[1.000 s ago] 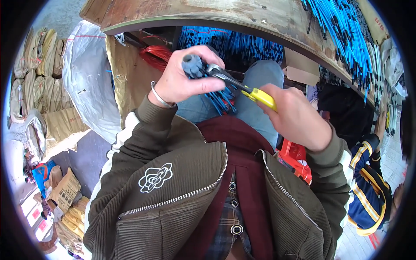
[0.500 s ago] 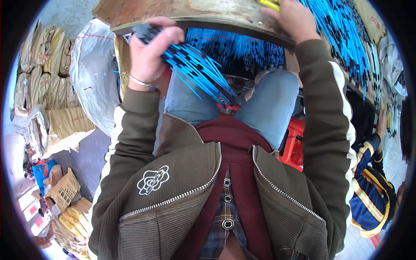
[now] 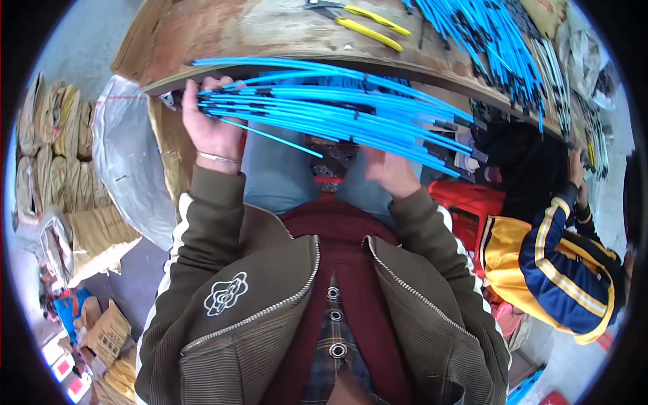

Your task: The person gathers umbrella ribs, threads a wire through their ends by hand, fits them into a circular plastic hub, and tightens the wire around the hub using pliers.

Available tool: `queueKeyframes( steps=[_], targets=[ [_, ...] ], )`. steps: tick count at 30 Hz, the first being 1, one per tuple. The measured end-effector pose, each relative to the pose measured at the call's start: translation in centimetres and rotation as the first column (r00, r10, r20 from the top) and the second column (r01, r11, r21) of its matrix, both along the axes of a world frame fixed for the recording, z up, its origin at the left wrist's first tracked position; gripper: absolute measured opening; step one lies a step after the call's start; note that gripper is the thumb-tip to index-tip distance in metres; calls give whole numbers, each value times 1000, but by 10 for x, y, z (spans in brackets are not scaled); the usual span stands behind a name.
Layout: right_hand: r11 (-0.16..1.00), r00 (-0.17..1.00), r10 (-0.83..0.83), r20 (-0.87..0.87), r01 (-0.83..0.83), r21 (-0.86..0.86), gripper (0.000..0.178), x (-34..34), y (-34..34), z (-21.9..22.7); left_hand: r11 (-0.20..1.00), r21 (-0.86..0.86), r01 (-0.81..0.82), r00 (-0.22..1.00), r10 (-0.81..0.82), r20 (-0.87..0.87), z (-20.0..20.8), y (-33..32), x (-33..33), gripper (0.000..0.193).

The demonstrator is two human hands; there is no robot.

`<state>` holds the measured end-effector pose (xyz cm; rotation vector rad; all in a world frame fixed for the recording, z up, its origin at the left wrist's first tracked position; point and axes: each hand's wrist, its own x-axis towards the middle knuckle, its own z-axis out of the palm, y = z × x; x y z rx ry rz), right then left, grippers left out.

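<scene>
My left hand (image 3: 214,131) is closed round one end of a bundle of thin blue rods with black fittings (image 3: 304,111). The bundle stretches across to the right, above my lap, fanned out and blurred at its far end. Under its middle is my right hand (image 3: 391,174), close against the rods. Its fingers are partly hidden and smeared, so its grip does not show. A pair of pliers with yellow handles (image 3: 371,34) lies on the wooden bench (image 3: 256,34), beyond the bundle.
More blue rods (image 3: 496,50) are heaped on the bench at the right, beside some white rods (image 3: 553,74). A co-worker in a blue and yellow jacket (image 3: 560,270) is at the right. A red stool (image 3: 466,202) stands between us. Brown paper packages (image 3: 50,142) are stacked at the left.
My right hand has let go of the yellow-handled pliers and come down to the bundle. The bundle has swung from slanting down over my lap to lying nearly level across it.
</scene>
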<state>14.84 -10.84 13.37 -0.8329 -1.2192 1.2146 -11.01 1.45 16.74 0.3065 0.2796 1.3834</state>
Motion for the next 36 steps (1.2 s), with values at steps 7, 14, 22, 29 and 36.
queueKeyframes(
  steps=[7,14,22,29,36],
  targets=[
    [985,941,90,-326,-35,172,67,31,12,48,943,-308,126,985,-155,-72,-53,-36,60,35],
    [994,987,-100,126,94,57,45,15,-25,73,969,-160,187,360,-220,-907,-73,-72,48,34],
    [997,918,72,389,-80,4,50,-4,-24,33,637,399,659,155,405,-901,-19,-80,54,35],
    [970,962,235,140,-222,-97,73,-15,-23,30,562,325,761,313,122,-942,-42,-74,47,29],
    [860,828,509,236,-473,-192,80,9,-5,42,582,367,725,413,59,-909,-46,-63,39,18]
  ],
)
